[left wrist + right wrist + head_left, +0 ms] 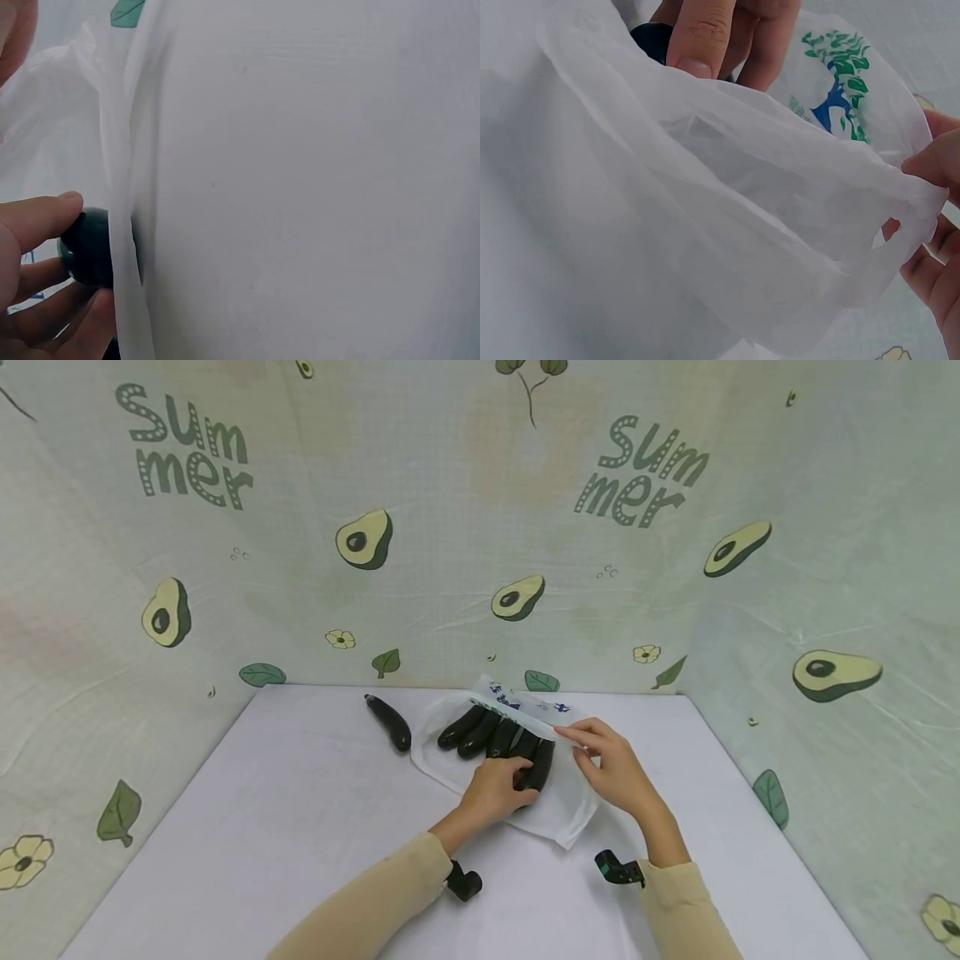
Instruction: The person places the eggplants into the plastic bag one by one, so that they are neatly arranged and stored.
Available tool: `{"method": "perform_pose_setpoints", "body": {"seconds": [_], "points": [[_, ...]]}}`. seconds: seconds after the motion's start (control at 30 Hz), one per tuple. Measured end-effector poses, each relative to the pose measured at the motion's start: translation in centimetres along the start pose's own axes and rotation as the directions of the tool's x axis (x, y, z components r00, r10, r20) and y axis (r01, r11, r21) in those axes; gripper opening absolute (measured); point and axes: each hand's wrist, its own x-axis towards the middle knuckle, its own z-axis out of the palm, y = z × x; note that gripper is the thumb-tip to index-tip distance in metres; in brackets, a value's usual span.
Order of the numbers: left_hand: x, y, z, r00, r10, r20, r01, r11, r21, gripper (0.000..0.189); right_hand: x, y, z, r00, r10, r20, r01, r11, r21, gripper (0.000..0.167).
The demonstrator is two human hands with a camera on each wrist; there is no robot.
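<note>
A white plastic bag (566, 814) with blue and green print lies spread out, and several dark eggplants (472, 739) lie side by side at its opening. My left hand (491, 789) grips the rightmost eggplant (540, 767), thumb on one side and fingers on the other. In the left wrist view the rounded end of that eggplant (86, 247) shows between thumb and fingers, partly behind the bag's edge. My right hand (611, 768) pinches the bag's upper right edge. The right wrist view shows these fingertips (934, 161) on the bag beside a small hole.
A single eggplant (392, 724) lies off the bag, to its left on the white table (300, 810). Black wrist-camera mounts (463, 883) sit at both cuffs. A printed cloth (442, 527) with avocados hangs behind the table and along its sides.
</note>
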Motion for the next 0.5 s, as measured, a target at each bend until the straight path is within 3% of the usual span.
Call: {"method": "perform_pose_setpoints", "body": {"seconds": [0.5], "points": [[-0.63, -0.12, 0.17, 1.0, -0.008, -0.001, 0.008, 0.999, -0.052, 0.051, 0.04, 0.05, 0.02, 1.0, 0.007, 0.007, -0.007, 1.0, 0.003, 0.048]]}}
